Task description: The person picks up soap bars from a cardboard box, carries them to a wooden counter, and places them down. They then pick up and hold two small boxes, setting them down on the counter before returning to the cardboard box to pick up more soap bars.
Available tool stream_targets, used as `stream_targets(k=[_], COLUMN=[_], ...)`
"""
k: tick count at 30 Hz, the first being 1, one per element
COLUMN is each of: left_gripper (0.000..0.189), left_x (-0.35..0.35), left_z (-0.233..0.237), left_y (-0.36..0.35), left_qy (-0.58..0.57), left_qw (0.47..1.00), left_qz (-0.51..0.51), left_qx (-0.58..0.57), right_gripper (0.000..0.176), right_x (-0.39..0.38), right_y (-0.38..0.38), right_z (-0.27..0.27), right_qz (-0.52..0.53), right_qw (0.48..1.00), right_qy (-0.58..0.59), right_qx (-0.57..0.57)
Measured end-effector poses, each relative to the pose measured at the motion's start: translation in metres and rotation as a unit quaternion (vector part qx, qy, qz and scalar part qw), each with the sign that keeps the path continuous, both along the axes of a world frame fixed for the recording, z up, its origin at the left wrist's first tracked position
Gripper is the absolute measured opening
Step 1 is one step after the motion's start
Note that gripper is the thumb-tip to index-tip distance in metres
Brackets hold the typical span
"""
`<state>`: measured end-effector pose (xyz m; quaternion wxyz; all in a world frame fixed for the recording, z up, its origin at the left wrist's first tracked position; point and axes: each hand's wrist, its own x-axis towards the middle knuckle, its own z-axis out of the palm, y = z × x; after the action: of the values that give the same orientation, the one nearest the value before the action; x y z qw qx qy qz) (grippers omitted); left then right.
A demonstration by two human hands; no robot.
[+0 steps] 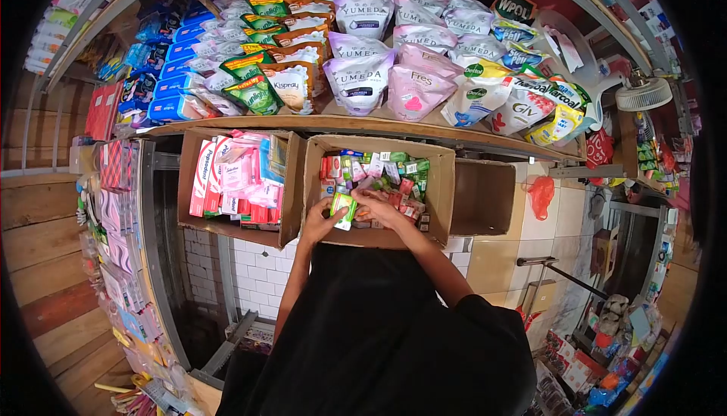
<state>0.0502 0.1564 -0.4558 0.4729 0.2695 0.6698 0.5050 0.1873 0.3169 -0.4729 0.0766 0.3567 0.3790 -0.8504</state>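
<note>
Over the near side of a cardboard box (444, 189) filled with small packets, my left hand (321, 223) holds a green and white packet (343, 210) by its left side. My right hand (376, 210) is just to the right of this packet, its fingers bent and close together at the packet's edge. Whether anything else is between those fingers is too small to tell. Small red, green and white boxes (409, 181) lie loosely in the cardboard box beyond and beside my hands.
A second cardboard box (291, 189) with toothpaste cartons (203, 177) stands to the left, and another box (481, 200) to the right. Behind them, a wooden shelf edge (303, 123) carries rows of pouches (363, 82). A red bag (540, 196) hangs at the right.
</note>
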Motion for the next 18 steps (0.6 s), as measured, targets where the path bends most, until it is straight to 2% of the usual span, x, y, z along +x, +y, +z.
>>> stream_targets(k=[1,4,5,6,7,8,9,11,15,18], left_gripper=[0.035,0.036,0.037,0.038,0.04,0.041,0.043,0.045,0.047,0.047], left_x=[-0.001,-0.001,-0.001,-0.002,-0.003,-0.004,-0.004,-0.004,-0.003,-0.004], left_z=[0.0,0.009,0.005,0.0,-0.005,-0.011,-0.012,-0.007,-0.003,-0.002], left_y=[-0.001,0.001,0.001,0.0,-0.002,-0.003,-0.002,-0.002,-0.001,-0.001], left_qy=[-0.014,-0.051,-0.06,-0.068,-0.066,-0.064,-0.062,-0.058,-0.055,-0.06], left_qw=[1.0,0.998,0.997,0.996,0.996,0.996,0.996,0.997,0.997,0.996], left_qz=[0.006,0.029,0.041,0.053,0.056,0.057,0.059,0.059,0.058,0.059], left_qx=[-0.006,-0.014,-0.01,-0.007,-0.005,-0.003,-0.001,-0.01,-0.023,-0.026], right_gripper=[0.051,0.045,0.032,0.028,0.025,0.023,0.023,0.027,0.042,0.053], right_x=[0.0,0.005,0.006,0.009,0.014,0.018,0.021,0.025,0.023,0.021], right_y=[0.004,0.013,0.019,0.024,0.028,0.031,0.034,0.035,0.026,0.016], right_z=[0.005,-0.065,-0.056,-0.079,-0.125,-0.153,-0.157,-0.163,-0.118,-0.113], right_qz=[-0.015,-0.024,-0.031,-0.028,-0.024,-0.021,0.011,0.075,0.197,0.228], right_qw=[1.0,0.996,0.997,0.989,0.976,0.958,0.922,0.816,0.759,0.773], right_qy=[-0.006,0.016,0.002,-0.006,-0.014,-0.022,-0.036,-0.063,-0.146,-0.171], right_qx=[0.004,0.084,0.073,0.144,0.215,0.284,0.385,0.569,0.604,0.567])
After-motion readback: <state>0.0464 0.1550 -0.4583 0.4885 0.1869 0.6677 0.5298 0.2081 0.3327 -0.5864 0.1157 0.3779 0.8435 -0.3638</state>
